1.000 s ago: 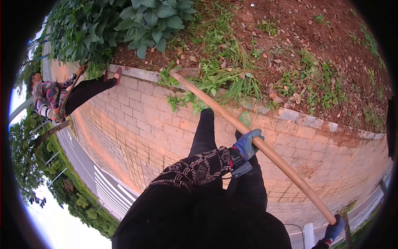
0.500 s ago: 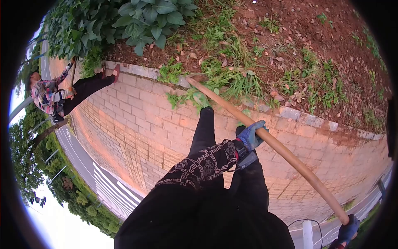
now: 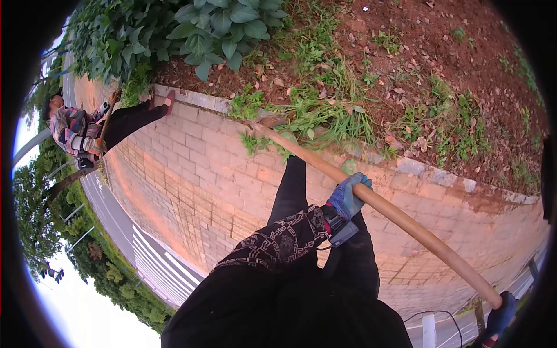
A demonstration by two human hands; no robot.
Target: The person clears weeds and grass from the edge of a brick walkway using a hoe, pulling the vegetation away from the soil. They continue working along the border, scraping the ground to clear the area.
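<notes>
A long wooden handle (image 3: 406, 223) runs diagonally from the planting edge down to the lower right. My left hand (image 3: 350, 196), in a blue-grey glove, is wrapped round its middle. Near the right rim of the view, my right hand (image 3: 502, 316), also gloved, grips the handle's near end. The handle's far end rests low beside the stone curb (image 3: 411, 166), next to grass and weeds (image 3: 328, 119); whatever head it has there is too unclear to make out. A black device is strapped at my left wrist.
Another person (image 3: 75, 130) stands at the left on the brick pavement (image 3: 191, 168), holding a stick. A leafy bush (image 3: 223, 29) and reddish soil (image 3: 406, 35) lie beyond the curb. A road with white stripes (image 3: 159, 261) is at lower left.
The handle's far end has shifted slightly left and down. Both my hands have moved a little with it, the right one further right. The other person's arms have changed position.
</notes>
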